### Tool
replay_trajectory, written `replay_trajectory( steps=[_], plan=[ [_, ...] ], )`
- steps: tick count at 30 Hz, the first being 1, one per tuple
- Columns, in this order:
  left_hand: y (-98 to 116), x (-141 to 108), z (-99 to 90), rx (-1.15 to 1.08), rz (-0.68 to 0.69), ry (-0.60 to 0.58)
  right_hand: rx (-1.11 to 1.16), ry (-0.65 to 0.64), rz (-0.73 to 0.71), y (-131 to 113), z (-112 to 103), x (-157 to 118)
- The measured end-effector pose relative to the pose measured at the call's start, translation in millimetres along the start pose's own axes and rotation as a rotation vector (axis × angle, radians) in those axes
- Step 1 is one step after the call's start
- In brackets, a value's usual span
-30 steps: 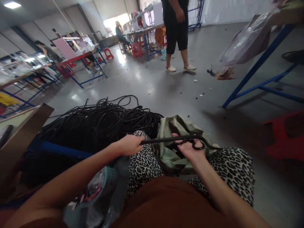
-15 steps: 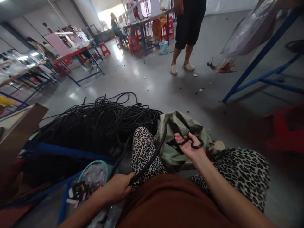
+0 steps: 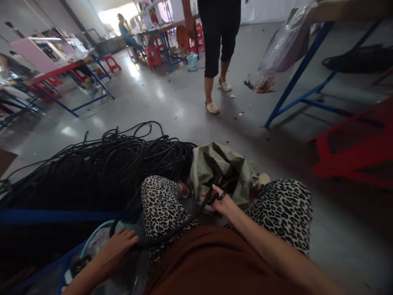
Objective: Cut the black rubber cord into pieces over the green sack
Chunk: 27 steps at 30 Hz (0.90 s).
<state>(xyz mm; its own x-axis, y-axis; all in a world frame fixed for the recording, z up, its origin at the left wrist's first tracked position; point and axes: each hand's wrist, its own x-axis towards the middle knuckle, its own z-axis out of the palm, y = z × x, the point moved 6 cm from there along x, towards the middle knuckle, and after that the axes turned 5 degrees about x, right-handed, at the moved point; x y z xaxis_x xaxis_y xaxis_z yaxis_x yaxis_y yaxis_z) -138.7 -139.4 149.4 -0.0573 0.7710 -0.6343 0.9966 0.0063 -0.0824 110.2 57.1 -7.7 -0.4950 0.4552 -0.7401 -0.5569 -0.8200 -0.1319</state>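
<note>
A long black cord (image 3: pixel 178 232) runs across my lap between my hands. My left hand (image 3: pixel 121 241) is closed on it at the lower left, over a light-blue basket. In front of my lap, my right hand (image 3: pixel 218 200) is closed around black scissors (image 3: pixel 221 196); their ring handles show at the fingers, while the blades are hard to make out. The cord passes right at this hand's fingers. An open grey-green sack (image 3: pixel 242 172) stands between my knees, with dark contents. Beside it on the left lies a large tangled heap of black cord (image 3: pixel 132 151).
The light-blue basket (image 3: pixel 89 239) holds clear plastic pieces at lower left, near a blue frame bar (image 3: pixel 61 216). A person (image 3: pixel 217 53) in cream clogs walks ahead. A red stool (image 3: pixel 353 143) and a blue-legged table (image 3: pixel 301 73) are at right.
My right hand has turned from palm-up and moved left to the cord, closing its fingers. My left hand has moved left along with the cord. The person ahead has stepped closer.
</note>
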Motion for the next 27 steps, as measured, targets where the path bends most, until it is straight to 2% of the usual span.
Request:
replay_trajectory(
  steps=[4, 8, 11, 13, 14, 15, 17, 18, 20, 22, 24, 27],
  plan=[
    [-43.6, 0.4, 26.6, 0.016, -0.043, 0.058, 0.142, -0.012, -0.098, -21.5, 5.7, 4.6],
    [-94.3, 0.5, 45.4, 0.1, -0.165, 0.115, 0.14, -0.089, -0.147, -22.1, 17.5, -6.4],
    [-126.8, -1.2, 33.0, 0.267, -0.437, 0.174, 0.039, -0.113, -0.173, -15.8, 28.1, -19.3],
    [-128.3, 0.6, 9.0, 0.358, -0.616, 0.208, -0.075, -0.115, -0.248, -14.3, 34.2, -27.4],
    [-119.7, 4.8, -6.7, 0.348, -0.67, 0.248, -0.115, -0.099, -0.288, -13.6, 35.8, -30.8],
    [-102.7, 13.3, -24.2, 0.29, -0.652, 0.325, -0.15, -0.07, -0.304, -11.8, 36.3, -33.4],
    [-51.6, 39.2, -60.2, 0.054, -0.483, 0.545, -0.231, -0.035, -0.296, -6.3, 37.9, -37.3],
    [-22.0, 56.9, -73.4, -0.109, -0.357, 0.597, -0.267, -0.035, -0.277, -2.9, 39.2, -38.8],
    [33.8, 97.2, -88.3, -0.412, -0.145, 0.563, -0.32, -0.068, -0.237, 2.4, 41.9, -41.3],
    [71.3, 133.0, -93.5, -0.595, -0.097, 0.511, -0.341, -0.102, -0.236, 2.3, 40.5, -43.0],
    [91.4, 158.7, -90.8, -0.676, -0.129, 0.44, -0.35, -0.101, -0.294, -5.5, 31.5, -43.1],
    [115.3, 174.6, -85.8, -0.643, -0.021, 0.366, -0.44, -0.031, -0.314, -20.3, 3.8, -39.2]
  ],
)
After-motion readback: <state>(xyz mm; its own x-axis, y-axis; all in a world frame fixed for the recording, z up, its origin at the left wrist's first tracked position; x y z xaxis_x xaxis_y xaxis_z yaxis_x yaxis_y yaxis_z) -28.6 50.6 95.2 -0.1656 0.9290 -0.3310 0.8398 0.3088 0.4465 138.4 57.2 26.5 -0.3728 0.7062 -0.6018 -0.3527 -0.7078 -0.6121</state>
